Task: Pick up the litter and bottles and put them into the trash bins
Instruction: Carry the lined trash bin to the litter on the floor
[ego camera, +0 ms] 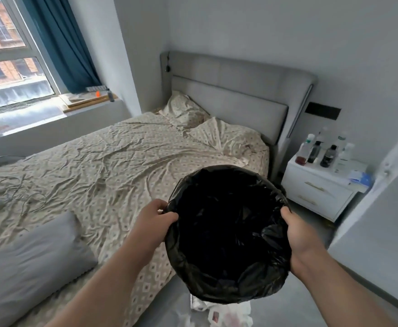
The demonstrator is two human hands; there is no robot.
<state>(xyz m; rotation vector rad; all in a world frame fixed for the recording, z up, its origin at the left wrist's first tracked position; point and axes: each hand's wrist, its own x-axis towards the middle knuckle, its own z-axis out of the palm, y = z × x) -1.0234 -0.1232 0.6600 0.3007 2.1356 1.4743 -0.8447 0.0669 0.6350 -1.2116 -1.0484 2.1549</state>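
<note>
Hands: the left hand (pixel 156 214) and the right hand (pixel 296 234) each close on opposite sides of the rim of a trash bin (pixel 228 234) lined with a black bag, holding it up in front of the person, mouth tilted toward the camera.

Bin: its inside reads as solid black; whether anything lies in it cannot be told.

Litter: white crumpled plastic and wrappers (pixel 221 312) lie on the floor (pixel 299 300) directly below the bin, at the person's feet beside the bed (pixel 122 161).

Bottles: a cluster of bottles (pixel 320 149) stands upright on the white nightstand (pixel 316 187), ahead and to the right of the bin, past the bed's corner.

Key relation: the bottles lie on the right hand's side and the floor litter straight down, so either pick likely means setting the bin down or freeing one hand.

Further out: cables (pixel 23 197) and a grey pillow (pixel 28 263) rest on the rumpled sheet.
</note>
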